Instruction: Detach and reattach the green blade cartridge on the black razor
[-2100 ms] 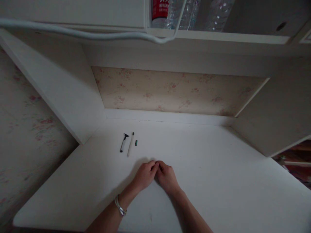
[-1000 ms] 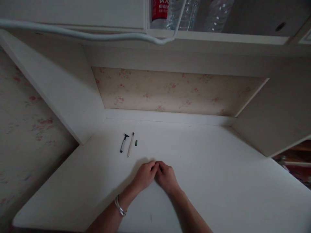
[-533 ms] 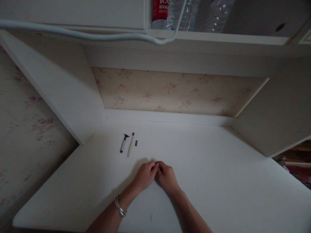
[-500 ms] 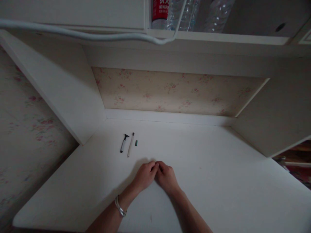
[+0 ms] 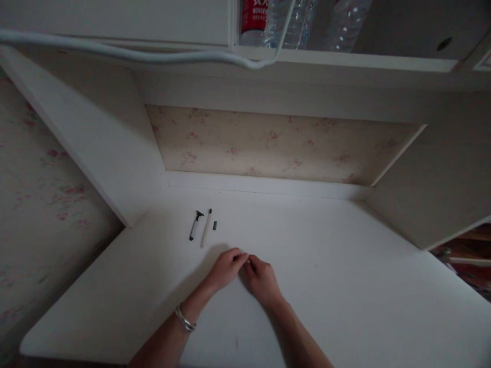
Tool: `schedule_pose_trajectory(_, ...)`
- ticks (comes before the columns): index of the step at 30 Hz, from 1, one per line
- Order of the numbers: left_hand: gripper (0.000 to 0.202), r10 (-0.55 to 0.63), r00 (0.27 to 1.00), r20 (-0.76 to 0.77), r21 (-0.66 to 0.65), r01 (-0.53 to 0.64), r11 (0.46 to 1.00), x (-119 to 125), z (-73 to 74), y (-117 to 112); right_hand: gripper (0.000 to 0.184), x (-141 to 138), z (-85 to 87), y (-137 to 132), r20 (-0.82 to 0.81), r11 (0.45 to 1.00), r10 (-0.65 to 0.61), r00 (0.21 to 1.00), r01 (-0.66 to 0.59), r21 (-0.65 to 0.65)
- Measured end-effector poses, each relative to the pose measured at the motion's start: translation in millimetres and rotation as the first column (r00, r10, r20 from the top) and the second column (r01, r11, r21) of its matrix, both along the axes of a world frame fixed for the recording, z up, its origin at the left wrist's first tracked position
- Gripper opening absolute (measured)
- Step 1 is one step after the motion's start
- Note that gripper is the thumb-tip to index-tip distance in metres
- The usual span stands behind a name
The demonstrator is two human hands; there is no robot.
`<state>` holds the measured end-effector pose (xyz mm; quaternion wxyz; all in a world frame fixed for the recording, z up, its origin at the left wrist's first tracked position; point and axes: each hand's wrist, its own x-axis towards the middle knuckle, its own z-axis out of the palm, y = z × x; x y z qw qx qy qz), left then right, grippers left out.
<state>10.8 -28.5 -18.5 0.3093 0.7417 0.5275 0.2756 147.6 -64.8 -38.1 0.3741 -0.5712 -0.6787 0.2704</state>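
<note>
My left hand (image 5: 226, 267) and my right hand (image 5: 261, 280) rest knuckles-up on the white desk (image 5: 345, 286), fingertips meeting in front of me. Both have curled fingers; anything between them is hidden. A silver bracelet (image 5: 184, 320) circles my left wrist. Beyond the left hand lie a black-and-white pen part (image 5: 195, 225), a slim cream pen barrel (image 5: 206, 228) and a tiny dark green piece (image 5: 215, 225), side by side and apart from my hands.
A white side panel (image 5: 95, 143) walls the desk on the left and another on the right (image 5: 433, 179). Floral wallpaper (image 5: 268, 143) backs the alcove. Overhead, a shelf holds plastic bottles (image 5: 291, 20), and a white cable (image 5: 134, 53) droops below it.
Both hands have slid slightly forward and left on the desk, still touching at the fingertips. The pen parts have not moved.
</note>
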Motion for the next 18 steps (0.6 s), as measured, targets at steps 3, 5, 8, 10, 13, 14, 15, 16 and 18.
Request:
schedule_pose_trajectory(3,0.039,0.130,0.990,-0.051,0.031,-0.128,0.991,-23.4,13.3,20.3,0.027,0.7,-3.2,-0.3,0.019,1.000,0.001,1.000,-0.001,0.001)
schedule_pose_trajectory(5,0.038,0.235,0.966,-0.110,0.067,-0.229,0.971,-45.2,22.2,37.4,0.028,1.0,-5.4,0.2,0.026,1.000,0.005,1.000,-0.005,0.003)
schedule_pose_trajectory(8,0.034,0.343,0.912,-0.224,0.095,-0.330,0.939,-78.5,30.6,62.0,0.029,1.0,-7.8,1.2,0.032,1.000,0.018,0.999,-0.018,0.011)
schedule_pose_trajectory(10,0.031,0.359,0.883,-0.302,0.090,-0.348,0.933,-96.5,31.9,75.0,0.029,0.7,-8.4,1.6,0.035,1.000,0.022,0.999,-0.022,0.015)
schedule_pose_trajectory(13,0.027,0.373,0.825,-0.424,0.070,-0.381,0.922,-114.9,28.7,86.9,0.029,0.1,-8.1,1.6,0.039,1.000,0.021,0.999,-0.022,0.020)
schedule_pose_trajectory(14,0.027,0.374,0.804,-0.462,0.063,-0.391,0.918,-118.8,26.8,89.0,0.029,0.0,-7.9,1.5,0.040,1.000,0.020,0.999,-0.020,0.022)
schedule_pose_trajectory(15,0.027,0.373,0.784,-0.497,0.059,-0.398,0.916,-121.7,24.7,90.2,0.029,-0.1,-7.8,1.4,0.041,1.000,0.020,0.999,-0.021,0.023)
schedule_pose_trajectory(16,0.029,0.370,0.765,-0.528,0.057,-0.403,0.914,-123.9,22.6,90.9,0.028,-0.2,-7.9,1.4,0.042,0.999,0.020,0.999,-0.021,0.024)
schedule_pose_trajectory(18,0.034,0.362,0.731,-0.578,0.060,-0.405,0.912,-126.5,18.6,91.0,0.028,-0.1,-8.4,1.5,0.044,0.999,0.019,0.999,-0.020,0.025)
